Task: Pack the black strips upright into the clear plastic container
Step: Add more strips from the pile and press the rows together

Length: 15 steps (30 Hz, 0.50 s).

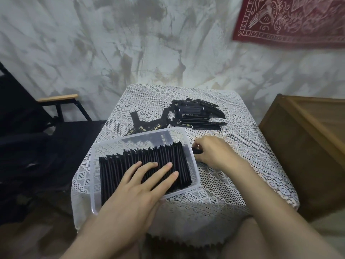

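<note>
- The black strips [149, 157] are being held upright in the clear plastic container [197, 181], seemingly against toppling, by the flat, spread left hand [141, 187].
- A further strip [197, 151] is being pinched by the right hand [212, 153] at the container's right wall, likely for insertion.
- A loose pile [196, 114] is being kept beyond.

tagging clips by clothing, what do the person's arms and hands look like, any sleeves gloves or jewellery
The left forearm and right forearm are bare, with no sleeve in view. The left hand and right hand wear no gloves; no ring, watch or bracelet shows on either. The left hand's nails look short and unpainted.
</note>
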Available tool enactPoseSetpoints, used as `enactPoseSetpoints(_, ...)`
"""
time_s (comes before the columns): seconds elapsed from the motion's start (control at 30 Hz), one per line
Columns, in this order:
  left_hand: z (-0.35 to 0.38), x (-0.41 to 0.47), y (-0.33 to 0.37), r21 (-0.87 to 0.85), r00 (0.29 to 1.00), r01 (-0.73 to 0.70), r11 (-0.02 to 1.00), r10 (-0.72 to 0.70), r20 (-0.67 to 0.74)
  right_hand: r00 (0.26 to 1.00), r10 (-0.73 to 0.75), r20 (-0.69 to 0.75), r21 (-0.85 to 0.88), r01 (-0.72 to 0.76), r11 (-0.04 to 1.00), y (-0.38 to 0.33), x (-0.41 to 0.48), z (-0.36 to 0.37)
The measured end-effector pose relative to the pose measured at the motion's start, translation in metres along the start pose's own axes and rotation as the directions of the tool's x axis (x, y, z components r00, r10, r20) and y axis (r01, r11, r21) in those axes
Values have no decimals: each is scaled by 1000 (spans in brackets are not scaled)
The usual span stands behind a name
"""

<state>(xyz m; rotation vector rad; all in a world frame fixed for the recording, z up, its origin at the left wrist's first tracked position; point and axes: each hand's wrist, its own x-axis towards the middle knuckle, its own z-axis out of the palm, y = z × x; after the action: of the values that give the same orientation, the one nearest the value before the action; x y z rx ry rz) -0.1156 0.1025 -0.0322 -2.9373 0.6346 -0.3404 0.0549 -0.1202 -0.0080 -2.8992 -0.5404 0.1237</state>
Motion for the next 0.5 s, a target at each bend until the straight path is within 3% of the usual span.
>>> enactPoseSetpoints(0.33, 1, 0, 0, 10, 1000, 7, 1000, -7, 4, 993, -12, -114, -60, 5, 998, 7, 6, 1)
enactPoseSetpoints(0.5, 1, 0, 0, 11, 1000, 7, 1000, -7, -2, 999, 18, -32, 128, -13, 992, 16, 6, -2)
